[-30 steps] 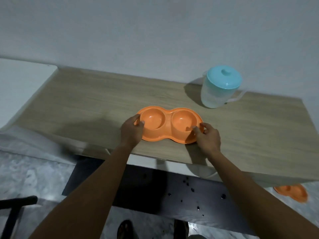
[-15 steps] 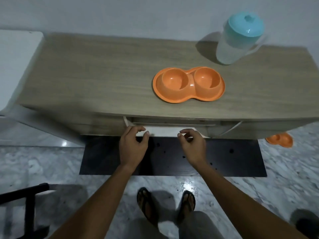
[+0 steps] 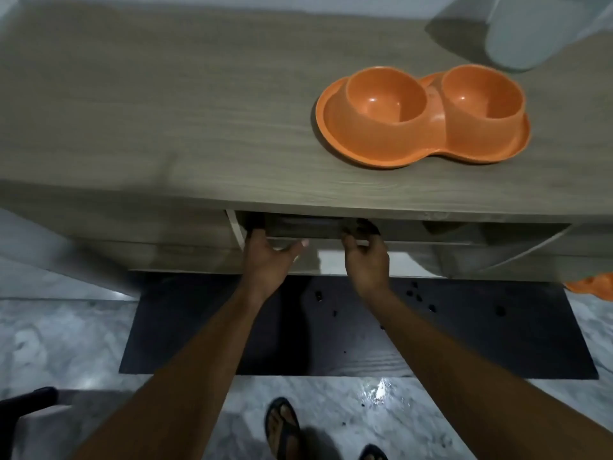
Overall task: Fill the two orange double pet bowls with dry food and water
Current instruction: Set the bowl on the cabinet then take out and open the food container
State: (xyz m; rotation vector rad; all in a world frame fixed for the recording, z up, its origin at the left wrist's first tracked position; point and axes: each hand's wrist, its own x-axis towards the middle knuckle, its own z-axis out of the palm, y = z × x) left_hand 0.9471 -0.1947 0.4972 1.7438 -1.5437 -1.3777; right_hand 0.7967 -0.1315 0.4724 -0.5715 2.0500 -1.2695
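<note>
View from my head, looking down over the front edge of the table [image 3: 166, 111]. My left hand [image 3: 265, 257] is reaching under the front edge, near its middle, its fingers [image 3: 255, 224] curling up into the dark gap below the tabletop with the thumb spread out to the side; I cannot tell whether they are gripping anything there. My right hand [image 3: 366, 257] is lying just beside it, its fingers [image 3: 361, 229] bending into the same gap and partly blurring, so their grip cannot be told either. An orange double pet bowl [image 3: 423, 117] is sitting upright on the table toward the front right corner, both of its cups showing bare orange bottoms. Behind it, at the back right corner, the lower part of a pale translucent pitcher [image 3: 517, 38] is standing, cropped by the frame. A second orange bowl [image 3: 593, 285] is lying on the marble floor [image 3: 66, 343] under the right end, only its edge showing. A dark mat [image 3: 464, 343] is lying on the floor below the table, with small dark bits scattered over it.
</note>
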